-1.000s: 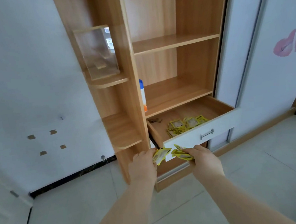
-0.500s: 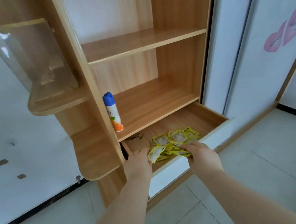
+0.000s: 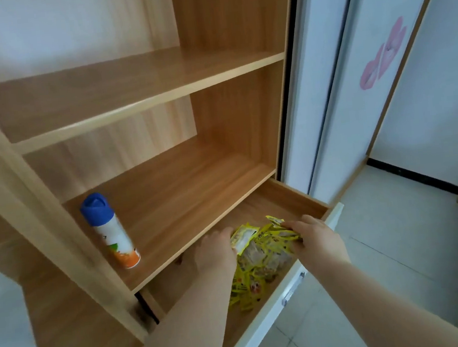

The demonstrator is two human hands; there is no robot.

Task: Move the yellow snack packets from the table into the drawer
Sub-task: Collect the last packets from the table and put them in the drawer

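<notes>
The wooden drawer (image 3: 299,198) with a white front stands pulled out under the bottom shelf. Several yellow snack packets (image 3: 251,287) lie in a pile on its floor. Over that pile, my left hand (image 3: 215,252) grips one yellow packet (image 3: 243,237) by its edge. My right hand (image 3: 315,239) pinches a bunch of yellow packets (image 3: 276,232) just above the pile. Both hands are inside the drawer opening, side by side. My left forearm hides the drawer's left part.
A spray can (image 3: 109,231) with a blue cap stands on the lower shelf (image 3: 185,195), left of the hands. A bare upper shelf (image 3: 128,87) is above. White sliding doors (image 3: 328,106) are to the right. A metal handle (image 3: 292,289) sticks out of the drawer front.
Both hands have carried their packets from in front of the drawer to over the pile inside it. The camera has come closer and looks down more steeply.
</notes>
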